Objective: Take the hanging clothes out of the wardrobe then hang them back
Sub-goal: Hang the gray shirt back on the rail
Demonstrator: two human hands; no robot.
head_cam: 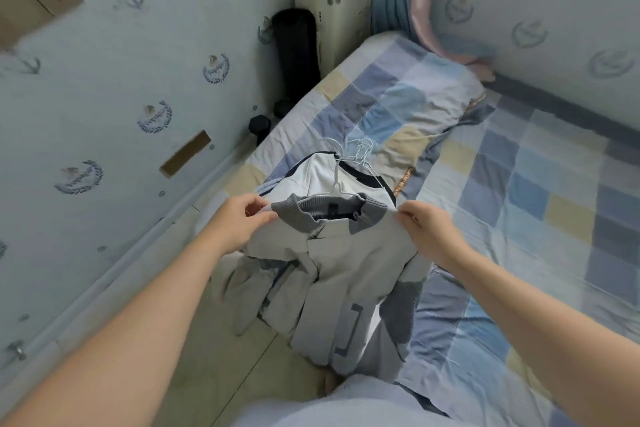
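Grey jacket (346, 274): collar points away from the person, hem toward them, so the long axis runs along the bed's (519, 184) left edge, over which it drapes. It spans between both hands. Left hand (239, 222) pinches one shoulder, right hand (426, 229) pinches the other. White garment (322, 173) on wire hangers (356, 149) lies just beyond the collar.

- My left arm (138, 322) comes in from the lower left, bare, forearm stretched forward.
- My left hand (242, 220) pinches one shoulder of the jacket (346, 263) between thumb and curled fingers.
- My right arm (536, 305) comes in from the lower right, bare too.
- My right hand (427, 229) pinches the other shoulder, back of the hand up.
- Both hands sit about level, well apart.
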